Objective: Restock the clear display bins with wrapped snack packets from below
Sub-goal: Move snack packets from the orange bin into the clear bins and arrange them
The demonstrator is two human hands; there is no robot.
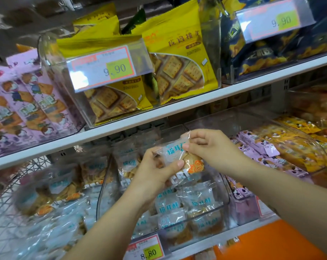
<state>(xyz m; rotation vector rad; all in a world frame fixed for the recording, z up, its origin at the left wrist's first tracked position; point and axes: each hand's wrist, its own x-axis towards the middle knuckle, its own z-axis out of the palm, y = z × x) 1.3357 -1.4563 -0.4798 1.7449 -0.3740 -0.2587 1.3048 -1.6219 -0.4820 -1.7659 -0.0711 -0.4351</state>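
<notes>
A: What do the two hands hold?

B: One clear snack packet (179,162) with blue letters. The left hand (155,173) has its grip closed on the lower left side, thumb pressed on the front. The right hand (213,147) pinches the top edge of the same packet between thumb and fingers.

A: Where is the packet?

B: It is in the air, just above the clear display bin (177,218) on the lower shelf. This bin has many packets of the same kind inside, and a price tag (146,249) showing 8.80 hangs at its front.

A: And around it?

B: On the upper shelf (177,109) stands a bin of yellow cracker bags (179,59). Pink packets (260,147) lie in the bin to the right.
</notes>
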